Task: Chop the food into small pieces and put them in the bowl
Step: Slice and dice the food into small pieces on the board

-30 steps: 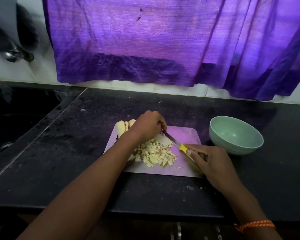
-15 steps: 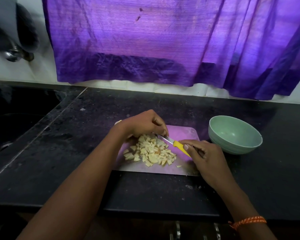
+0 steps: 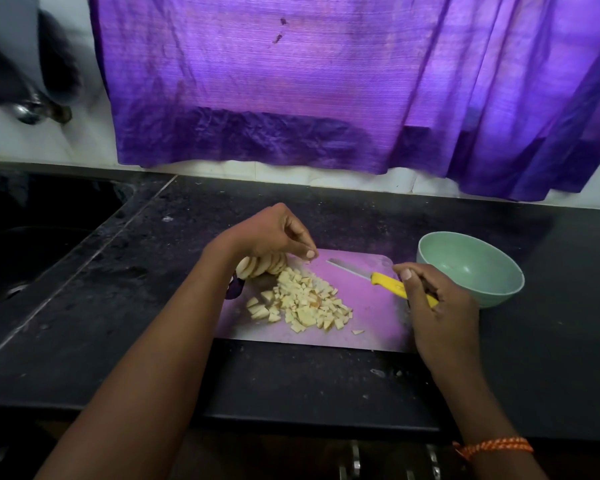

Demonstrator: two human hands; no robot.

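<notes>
Chopping has paused: the knife [image 3: 381,280], cutting a second ago, now lies back in the right hand [image 3: 433,306]'s grip. Left hand [image 3: 271,237] lifted, fingers loosely curled, empty. Diced pieces [image 3: 305,303] heap on the board [image 3: 374,323]; bowl [image 3: 471,268] awaits.

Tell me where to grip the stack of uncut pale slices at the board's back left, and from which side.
Grip the stack of pale slices across its flat outer faces, coming from above and the left, where the left hand hovers. The slices stand on edge, leaning together, so squeezing the faces likely keeps them bunched; the right side faces the yellow-handled knife.
</notes>
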